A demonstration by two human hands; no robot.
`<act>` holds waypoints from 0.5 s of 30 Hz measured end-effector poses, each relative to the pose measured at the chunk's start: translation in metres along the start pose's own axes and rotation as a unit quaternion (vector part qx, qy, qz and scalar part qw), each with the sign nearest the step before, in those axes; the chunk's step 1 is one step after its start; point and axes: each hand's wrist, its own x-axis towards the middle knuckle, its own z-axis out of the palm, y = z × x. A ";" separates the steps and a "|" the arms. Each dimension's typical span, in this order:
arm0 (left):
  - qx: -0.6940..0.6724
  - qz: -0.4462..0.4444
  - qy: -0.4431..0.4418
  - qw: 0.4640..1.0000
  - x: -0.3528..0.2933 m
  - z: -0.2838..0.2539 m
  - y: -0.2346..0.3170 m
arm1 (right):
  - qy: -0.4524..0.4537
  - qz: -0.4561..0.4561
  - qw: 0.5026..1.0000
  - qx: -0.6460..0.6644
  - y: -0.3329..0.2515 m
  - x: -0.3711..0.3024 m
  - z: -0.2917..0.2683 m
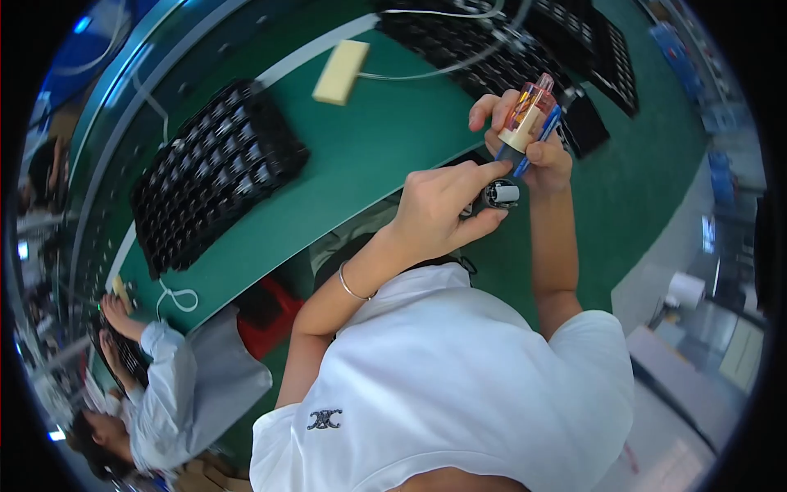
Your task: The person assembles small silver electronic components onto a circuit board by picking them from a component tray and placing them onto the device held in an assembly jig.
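My right hand [548,164] is closed around a clear pinkish cylinder [529,113] with a narrow tip, yellow and red parts inside, and a cream band over a dark end. Held along with it is a slim blue pen-like stick [548,125], slanting beside the cylinder. My left hand [447,201], a thin bracelet at its wrist, holds a small dark round part [489,195] with a silvery-grey cylinder in it, between thumb and fingers. Its index finger reaches toward the dark end of the clear cylinder. Whether they touch, I cannot tell.
A black tray [217,168] with rows of small parts lies on the green table [344,176]. Farther back are a cream block [341,72], a white cable [410,78] and more black trays [447,49]. A co-worker [168,402] sits at left, near a red stool [270,316].
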 end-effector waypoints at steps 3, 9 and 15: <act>-0.041 0.019 -0.053 0.998 -0.003 0.035 0.007 | 0.065 -0.010 0.998 -0.001 -0.025 -0.040 -0.011; -0.061 -0.091 -0.212 0.971 -0.023 0.102 -0.002 | 0.165 -0.060 0.982 -0.069 -0.054 -0.101 -0.033; -0.127 -0.123 -0.066 0.982 0.011 0.059 0.010 | 0.206 -0.045 0.974 -0.080 -0.044 -0.102 -0.032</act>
